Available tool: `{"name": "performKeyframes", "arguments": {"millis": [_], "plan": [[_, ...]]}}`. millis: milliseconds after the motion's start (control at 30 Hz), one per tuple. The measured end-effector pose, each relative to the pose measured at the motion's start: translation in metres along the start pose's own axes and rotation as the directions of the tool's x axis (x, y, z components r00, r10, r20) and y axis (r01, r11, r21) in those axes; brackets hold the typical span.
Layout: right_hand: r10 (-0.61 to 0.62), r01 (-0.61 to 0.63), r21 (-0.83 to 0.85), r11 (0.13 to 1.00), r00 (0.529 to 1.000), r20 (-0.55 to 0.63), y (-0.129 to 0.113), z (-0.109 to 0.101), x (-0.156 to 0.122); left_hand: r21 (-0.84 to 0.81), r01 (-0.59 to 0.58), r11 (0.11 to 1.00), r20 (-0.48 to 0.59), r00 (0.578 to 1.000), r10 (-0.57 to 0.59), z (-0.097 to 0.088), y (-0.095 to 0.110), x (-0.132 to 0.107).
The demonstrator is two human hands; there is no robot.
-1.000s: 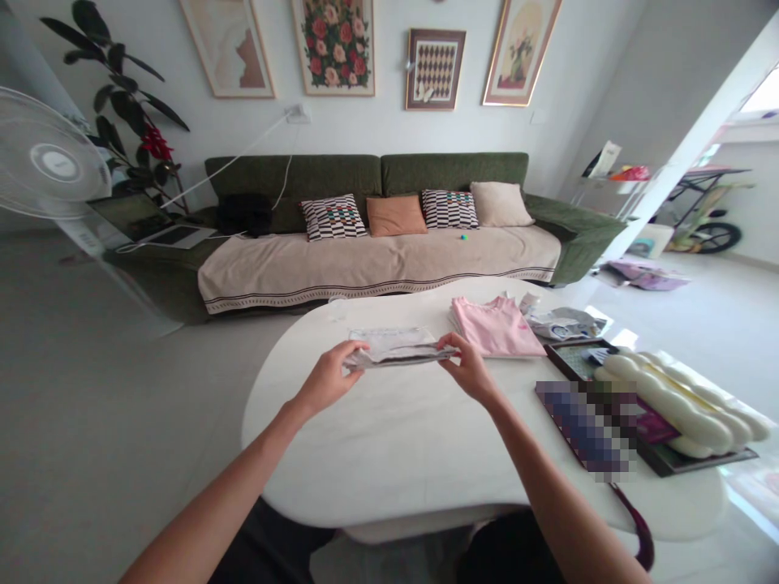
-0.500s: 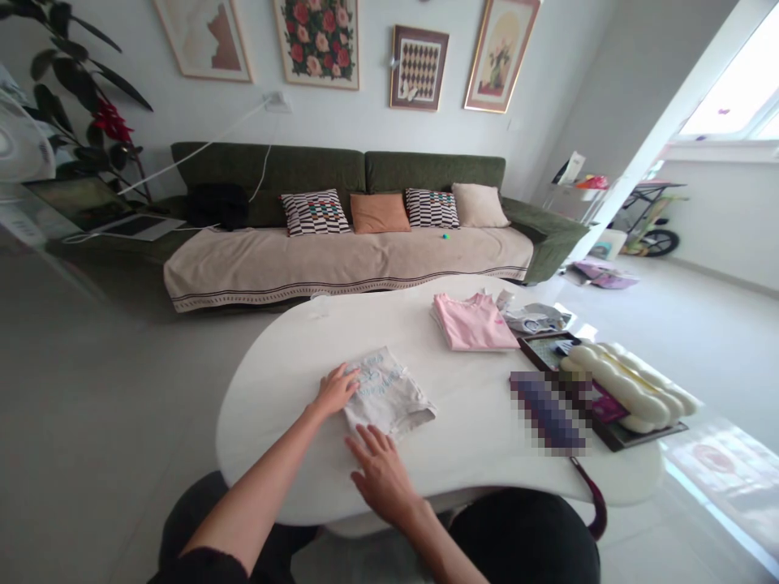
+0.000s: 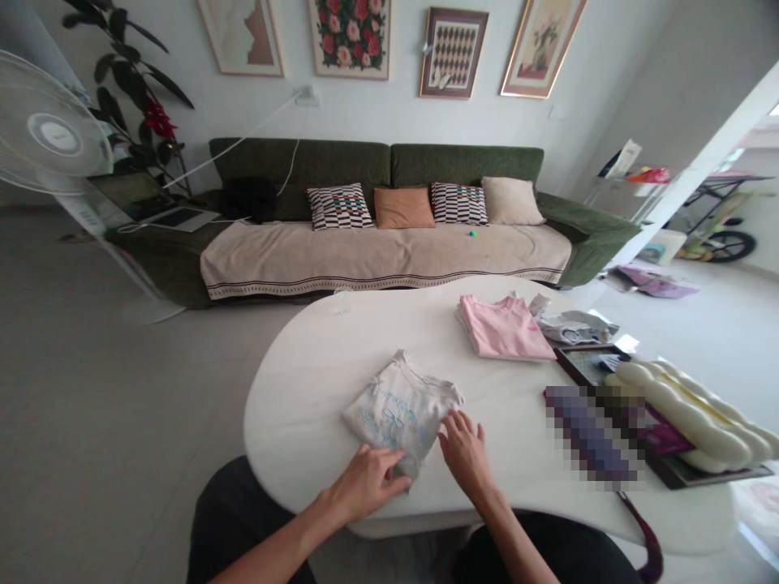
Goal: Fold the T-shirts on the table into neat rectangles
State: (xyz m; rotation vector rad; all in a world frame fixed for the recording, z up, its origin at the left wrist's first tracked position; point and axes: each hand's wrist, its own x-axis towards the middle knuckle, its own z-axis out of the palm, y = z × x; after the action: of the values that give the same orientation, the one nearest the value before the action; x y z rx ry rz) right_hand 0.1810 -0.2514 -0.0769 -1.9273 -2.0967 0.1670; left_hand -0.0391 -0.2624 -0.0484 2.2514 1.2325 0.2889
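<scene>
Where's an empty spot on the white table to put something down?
The left end of the table, beyond the white shirt, is bare. So is the strip between that shirt and the pink shirt. The near edge right of the right hand is bare too. The right end is crowded: a tray and crumpled clothes.

Bare forearms (image 3: 286,531), black trousers (image 3: 234,519).

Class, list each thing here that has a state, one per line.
white shirt: folded, flat on table.
pink shirt: folded, untouched.
left hand: pinching white shirt's near corner.
right hand: open, fingertips on white shirt's edge.
laptop: open.
</scene>
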Motion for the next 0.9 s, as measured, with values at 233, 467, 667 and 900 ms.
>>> {"name": "performKeyframes", "arguments": {"millis": [233,467,667,900], "plan": [[-0.127,0.114,0.190,0.975,0.990,0.056,-0.012,0.018,0.026,0.238,-0.025,0.971,-0.148,0.987,0.062,-0.014,-0.015,0.064],[0.080,-0.063,0.176,0.982,0.993,-0.089,0.095,-0.026,0.033,0.234,0.050,0.971,-0.091,0.995,-0.029,0.012,-0.033,0.085],[0.682,-0.703,-0.110,0.702,0.709,-0.177,0.258,-0.049,-0.019,0.193,0.303,0.933,-0.339,0.913,-0.226,0.022,-0.028,0.090],[0.717,-0.711,-0.190,0.677,0.695,-0.049,0.317,-0.029,-0.020,0.158,0.420,0.894,-0.447,0.838,-0.314,0.034,-0.027,0.097]]}}
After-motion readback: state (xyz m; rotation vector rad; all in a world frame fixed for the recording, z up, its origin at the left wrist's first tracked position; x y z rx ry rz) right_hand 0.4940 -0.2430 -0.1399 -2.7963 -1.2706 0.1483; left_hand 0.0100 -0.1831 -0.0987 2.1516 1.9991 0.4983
